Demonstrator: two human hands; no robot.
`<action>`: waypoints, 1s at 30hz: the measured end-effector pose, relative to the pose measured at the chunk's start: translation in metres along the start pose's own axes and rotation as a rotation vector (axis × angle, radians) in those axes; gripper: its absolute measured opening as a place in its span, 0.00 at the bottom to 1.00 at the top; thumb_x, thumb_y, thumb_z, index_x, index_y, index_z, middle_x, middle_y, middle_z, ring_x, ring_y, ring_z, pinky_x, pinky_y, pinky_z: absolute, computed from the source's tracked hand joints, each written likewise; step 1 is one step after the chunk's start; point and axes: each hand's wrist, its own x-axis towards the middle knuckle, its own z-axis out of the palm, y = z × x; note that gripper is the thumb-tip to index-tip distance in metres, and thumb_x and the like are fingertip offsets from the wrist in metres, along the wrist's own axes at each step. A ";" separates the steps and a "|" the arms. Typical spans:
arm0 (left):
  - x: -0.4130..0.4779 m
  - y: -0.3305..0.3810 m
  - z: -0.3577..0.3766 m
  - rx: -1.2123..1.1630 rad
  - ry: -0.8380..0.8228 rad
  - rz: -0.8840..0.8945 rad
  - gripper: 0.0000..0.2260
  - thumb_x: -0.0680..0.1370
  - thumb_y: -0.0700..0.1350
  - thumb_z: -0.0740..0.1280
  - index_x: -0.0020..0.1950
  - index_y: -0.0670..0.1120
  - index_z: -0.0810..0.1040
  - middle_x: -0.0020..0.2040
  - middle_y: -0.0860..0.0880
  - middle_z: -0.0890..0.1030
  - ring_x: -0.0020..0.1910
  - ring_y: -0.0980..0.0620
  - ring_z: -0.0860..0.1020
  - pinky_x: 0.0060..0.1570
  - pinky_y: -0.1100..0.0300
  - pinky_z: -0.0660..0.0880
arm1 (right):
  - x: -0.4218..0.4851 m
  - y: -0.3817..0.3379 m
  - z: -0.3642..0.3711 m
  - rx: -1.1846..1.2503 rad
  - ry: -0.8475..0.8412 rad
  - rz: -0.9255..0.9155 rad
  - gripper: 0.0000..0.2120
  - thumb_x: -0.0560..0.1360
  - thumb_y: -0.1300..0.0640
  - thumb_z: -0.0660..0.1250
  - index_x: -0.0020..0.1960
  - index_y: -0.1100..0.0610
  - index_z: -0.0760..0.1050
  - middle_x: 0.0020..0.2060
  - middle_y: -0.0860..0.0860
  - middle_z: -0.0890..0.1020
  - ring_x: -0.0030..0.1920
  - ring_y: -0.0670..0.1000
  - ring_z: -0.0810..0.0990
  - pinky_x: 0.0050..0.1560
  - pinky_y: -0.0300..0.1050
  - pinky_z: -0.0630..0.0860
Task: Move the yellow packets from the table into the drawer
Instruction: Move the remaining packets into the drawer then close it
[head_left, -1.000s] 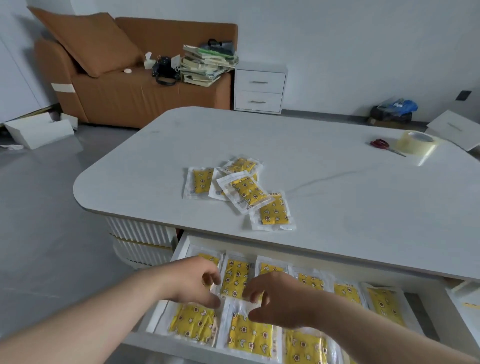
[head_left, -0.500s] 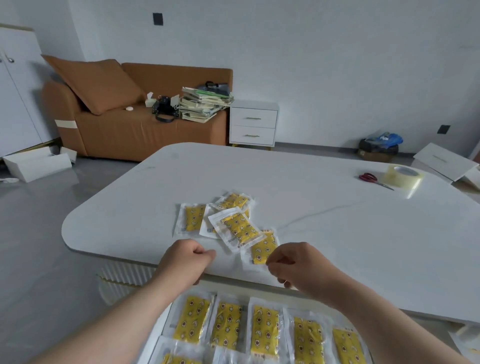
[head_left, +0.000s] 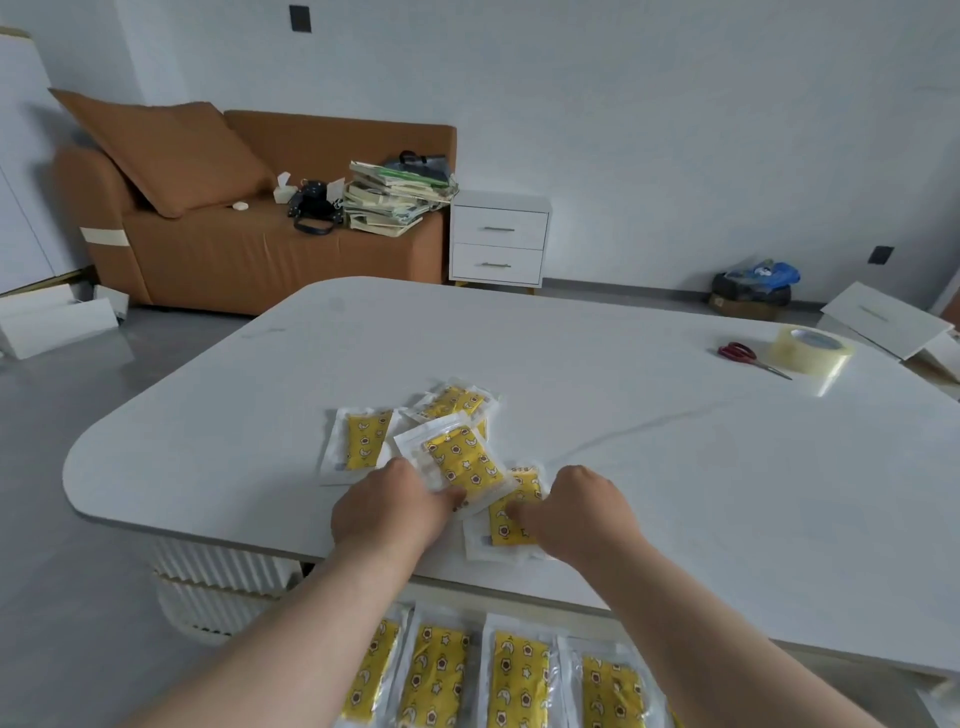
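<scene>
Head view showed, along the bottom edge of the frame, the open drawer (head_left: 937, 699) with a row of stored packets (head_left: 519, 675) lying in it side by side. Just above, both forearms reached over the rim of the white surface (head_left: 649, 467). The left hand (head_left: 387, 512) sat at the lower corner of the top packet (head_left: 465, 462), its grip apparently closed in a pinch there, thumb on the film. The right hand (head_left: 576, 512) lay curled on the nearest packet (head_left: 511, 519), thumb on the yellow. Whether that grip had closed I could not tell, the fingers being hidden behind the knuckles.

Each packet lay directly ahead of its own hand, touching it. The top packet's long axis ran from upper left to lower right and overlapped the nearest one, which pointed almost straight up the frame, so I judged the top one should lift first. Beyond lay a left packet (head_left: 361, 439) and a far packet (head_left: 457, 400), well apart from the scissors (head_left: 743, 354) and tape roll (head_left: 810, 348) at the upper right.
</scene>
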 end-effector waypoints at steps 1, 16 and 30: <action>0.003 -0.003 -0.001 -0.022 -0.019 0.004 0.23 0.69 0.67 0.66 0.56 0.54 0.77 0.47 0.52 0.81 0.44 0.48 0.78 0.39 0.59 0.69 | -0.001 -0.001 0.001 -0.010 -0.012 0.005 0.19 0.72 0.45 0.69 0.34 0.55 0.64 0.31 0.48 0.70 0.31 0.47 0.68 0.28 0.40 0.63; -0.006 0.005 -0.024 0.102 -0.079 -0.072 0.27 0.69 0.62 0.65 0.59 0.44 0.74 0.54 0.46 0.78 0.52 0.44 0.78 0.44 0.57 0.73 | 0.001 0.007 -0.010 0.092 -0.120 0.166 0.11 0.70 0.52 0.67 0.42 0.57 0.67 0.38 0.50 0.73 0.37 0.50 0.72 0.34 0.40 0.68; 0.005 0.003 -0.030 -0.030 -0.258 -0.149 0.37 0.62 0.60 0.78 0.64 0.44 0.69 0.47 0.50 0.74 0.46 0.48 0.75 0.44 0.58 0.74 | 0.004 0.015 -0.011 0.251 -0.160 0.171 0.18 0.67 0.53 0.75 0.52 0.57 0.73 0.45 0.53 0.77 0.40 0.52 0.75 0.35 0.42 0.70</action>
